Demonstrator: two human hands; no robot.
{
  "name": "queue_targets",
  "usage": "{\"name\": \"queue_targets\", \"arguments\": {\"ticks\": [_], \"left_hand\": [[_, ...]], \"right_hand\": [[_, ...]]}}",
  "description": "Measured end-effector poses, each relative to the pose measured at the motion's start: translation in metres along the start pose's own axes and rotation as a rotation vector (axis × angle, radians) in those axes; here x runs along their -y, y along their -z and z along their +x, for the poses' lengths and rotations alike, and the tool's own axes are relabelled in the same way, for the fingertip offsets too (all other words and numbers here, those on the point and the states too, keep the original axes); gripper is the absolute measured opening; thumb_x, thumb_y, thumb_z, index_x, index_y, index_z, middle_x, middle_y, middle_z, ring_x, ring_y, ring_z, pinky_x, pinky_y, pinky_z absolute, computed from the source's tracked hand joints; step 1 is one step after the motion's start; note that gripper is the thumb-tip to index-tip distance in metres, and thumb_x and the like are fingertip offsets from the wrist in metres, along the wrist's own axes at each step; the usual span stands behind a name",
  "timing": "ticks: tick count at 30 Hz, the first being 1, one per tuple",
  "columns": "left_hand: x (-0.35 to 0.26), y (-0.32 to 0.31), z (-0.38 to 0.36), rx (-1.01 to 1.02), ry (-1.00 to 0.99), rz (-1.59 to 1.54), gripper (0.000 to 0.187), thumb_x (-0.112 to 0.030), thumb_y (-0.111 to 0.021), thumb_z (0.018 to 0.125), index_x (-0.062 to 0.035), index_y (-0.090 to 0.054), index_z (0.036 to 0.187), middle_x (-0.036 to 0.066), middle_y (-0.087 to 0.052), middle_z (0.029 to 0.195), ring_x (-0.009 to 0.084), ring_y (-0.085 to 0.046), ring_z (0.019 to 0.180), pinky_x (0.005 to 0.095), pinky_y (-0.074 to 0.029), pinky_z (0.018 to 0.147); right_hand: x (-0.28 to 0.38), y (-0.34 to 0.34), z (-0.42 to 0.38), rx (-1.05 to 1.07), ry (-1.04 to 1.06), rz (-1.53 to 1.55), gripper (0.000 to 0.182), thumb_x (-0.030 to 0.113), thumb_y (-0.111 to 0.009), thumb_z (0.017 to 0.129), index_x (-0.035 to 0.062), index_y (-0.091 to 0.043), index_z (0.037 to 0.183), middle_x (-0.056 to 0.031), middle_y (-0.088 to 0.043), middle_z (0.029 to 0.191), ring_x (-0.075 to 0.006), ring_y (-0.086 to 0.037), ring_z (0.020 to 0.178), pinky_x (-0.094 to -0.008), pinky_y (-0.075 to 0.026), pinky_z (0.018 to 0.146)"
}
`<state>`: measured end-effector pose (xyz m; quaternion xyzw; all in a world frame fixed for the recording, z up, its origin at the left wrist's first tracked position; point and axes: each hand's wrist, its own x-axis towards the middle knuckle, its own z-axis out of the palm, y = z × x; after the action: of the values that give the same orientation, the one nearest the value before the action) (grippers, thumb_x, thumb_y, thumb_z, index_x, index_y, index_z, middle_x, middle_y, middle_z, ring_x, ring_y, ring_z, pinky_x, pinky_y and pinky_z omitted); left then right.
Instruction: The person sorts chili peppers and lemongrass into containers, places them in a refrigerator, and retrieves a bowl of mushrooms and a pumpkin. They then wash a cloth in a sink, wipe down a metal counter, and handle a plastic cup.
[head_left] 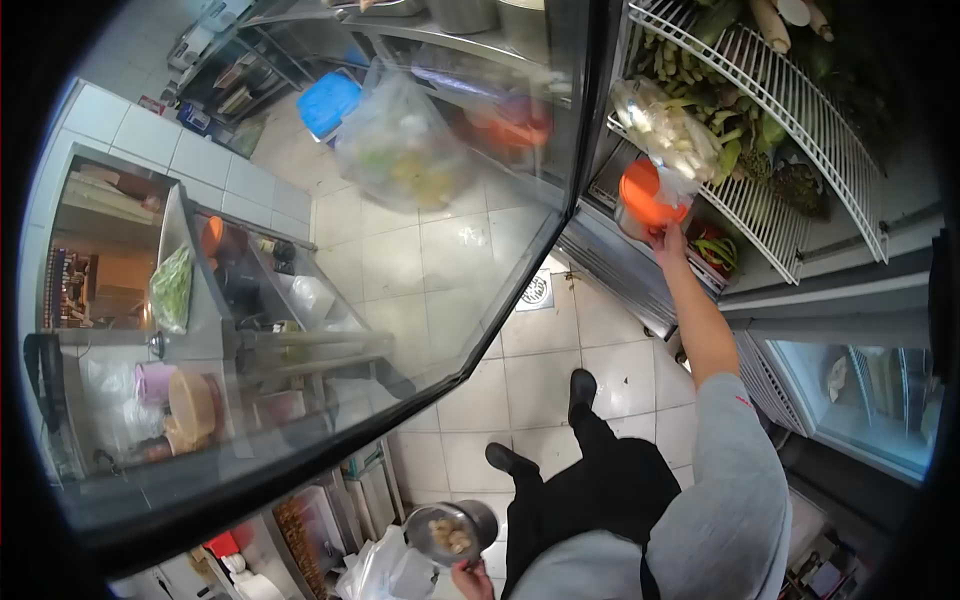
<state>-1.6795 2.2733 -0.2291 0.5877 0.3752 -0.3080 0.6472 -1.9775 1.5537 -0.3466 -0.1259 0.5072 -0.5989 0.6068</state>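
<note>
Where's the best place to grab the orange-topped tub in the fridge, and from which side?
I'd grip the orange-topped tub by its rounded side, under the lid, from the open doorway side, where the right hand is; a filled bag crowds it farther in.

Shows no readable text, brand, number or sign. Includes one small red mark (pixel 744 402) on the grey right sleeve (pixel 735 460), too small to read. Includes also red and blue packages (pixel 193 120) at upper left, too blurred to read.
</note>
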Motion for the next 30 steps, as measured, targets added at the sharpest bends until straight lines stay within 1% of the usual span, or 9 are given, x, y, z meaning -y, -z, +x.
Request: {"name": "queue_targets", "arguments": {"ticks": [4,8,11,18,21,23,25,28,30], "left_hand": [[0.066,-0.134,-0.021,0.136,-0.008,0.326,0.030,-0.007,-0.047,0.065,-0.0016,-0.045,0.095,0.014,-0.052,0.090,0.0282,-0.058,0.079,0.0357,-0.053,0.058],[0.112,-0.252,-0.014,0.442,-0.043,0.431,0.032,-0.004,-0.047,0.073,-0.0020,-0.043,0.104,0.006,-0.051,0.086,0.0168,-0.054,0.067,0.0285,-0.047,0.050],[0.138,-0.332,0.007,0.568,-0.031,0.590,0.027,-0.002,-0.047,0.071,-0.0034,-0.045,0.098,0.004,-0.051,0.083,0.0150,-0.052,0.064,0.0283,-0.046,0.053],[0.198,-0.521,-0.002,0.906,-0.150,0.759,0.017,-0.003,-0.046,0.073,-0.0012,-0.047,0.091,0.004,-0.048,0.074,0.0104,-0.047,0.058,0.0250,-0.045,0.052],[0.228,-0.574,-0.009,0.994,-0.090,0.721,0.012,-0.005,-0.045,0.077,0.0000,-0.045,0.087,0.006,-0.047,0.075,0.0120,-0.048,0.059,0.0281,-0.050,0.054],[0.245,-0.596,-0.013,1.031,-0.041,0.691,0.008,-0.007,-0.044,0.079,-0.0004,-0.042,0.083,0.007,-0.047,0.075,0.0132,-0.049,0.058,0.0294,-0.053,0.054],[0.255,-0.608,-0.020,1.024,-0.019,0.680,0.007,-0.006,-0.044,0.079,-0.0009,-0.041,0.083,0.007,-0.047,0.075,0.0139,-0.050,0.058,0.0290,-0.053,0.054],[0.267,-0.613,-0.020,1.003,0.004,0.684,0.007,-0.006,-0.044,0.079,-0.0012,-0.040,0.083,0.008,-0.048,0.076,0.0149,-0.052,0.059,0.0283,-0.053,0.053],[0.271,-0.612,-0.015,1.002,0.011,0.711,0.009,-0.007,-0.045,0.079,-0.0010,-0.040,0.083,0.008,-0.048,0.076,0.0155,-0.054,0.060,0.0277,-0.053,0.053]], "right_hand": [[0.011,-0.047,0.043,-0.107,0.106,0.176,0.021,0.019,-0.051,0.083,0.0056,-0.048,0.099,-0.0081,-0.055,0.089,-0.0253,-0.056,0.076,-0.0440,-0.051,0.073],[0.012,-0.040,0.093,-0.057,0.067,0.151,0.024,0.022,-0.054,0.082,0.0083,-0.050,0.101,-0.0047,-0.057,0.088,-0.0257,-0.056,0.081,-0.0445,-0.050,0.076],[0.002,0.004,0.143,0.396,0.003,0.254,0.024,0.025,-0.055,0.082,0.0117,-0.052,0.102,-0.0034,-0.058,0.086,-0.0236,-0.057,0.080,-0.0410,-0.050,0.075],[0.049,0.043,0.009,0.130,0.437,-1.387,0.017,0.016,-0.056,0.081,0.0010,-0.060,0.089,-0.0114,-0.061,0.071,-0.0203,-0.059,0.063,-0.0306,-0.045,0.059],[0.041,0.082,0.017,0.084,0.738,-1.298,0.016,0.014,-0.056,0.080,0.0000,-0.059,0.086,-0.0126,-0.058,0.063,-0.0197,-0.058,0.059,-0.0320,-0.045,0.058],[0.040,0.077,0.019,0.058,0.699,-1.253,0.016,0.015,-0.053,0.083,0.0007,-0.059,0.085,-0.0102,-0.059,0.065,-0.0197,-0.058,0.059,-0.0324,-0.046,0.058],[0.042,0.060,0.026,0.051,0.186,-0.873,0.017,0.015,-0.048,0.086,0.0018,-0.058,0.089,-0.0069,-0.058,0.062,-0.0177,-0.057,0.058,-0.0318,-0.047,0.057],[0.018,0.048,0.077,0.348,0.504,-0.525,0.020,0.016,-0.047,0.088,0.0020,-0.052,0.101,-0.0057,-0.059,0.083,-0.0144,-0.058,0.076,-0.0330,-0.049,0.065],[0.017,0.033,0.109,0.312,0.300,-0.294,0.020,0.016,-0.047,0.088,0.0024,-0.052,0.102,-0.0059,-0.058,0.085,-0.0148,-0.058,0.077,-0.0334,-0.049,0.066]]}}
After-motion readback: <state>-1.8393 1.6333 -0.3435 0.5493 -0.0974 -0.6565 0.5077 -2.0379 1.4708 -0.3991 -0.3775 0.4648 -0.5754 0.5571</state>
